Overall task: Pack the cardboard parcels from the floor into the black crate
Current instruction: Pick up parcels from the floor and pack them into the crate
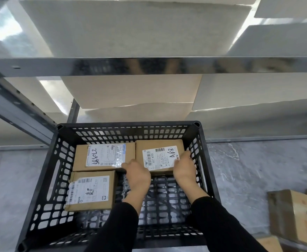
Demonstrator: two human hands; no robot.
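Observation:
The black crate point(40, 179) stands on the floor below me with three cardboard parcels inside. One labelled "A68" point(158, 151) lies in the far right corner. My left hand point(137, 176) holds its near left edge and my right hand point(184, 168) grips its right side, fingers curled over the top. A second parcel point(81, 157) lies in the far left corner and a third point(92, 191) sits in front of it. The crate's near right floor is bare grid.
Metal shelving point(149, 66) with large white boxes point(131, 28) rises right behind the crate. More cardboard parcels point(294, 215) lie on the grey marbled floor point(249, 170) at the lower right. A shelf upright slants down on the left.

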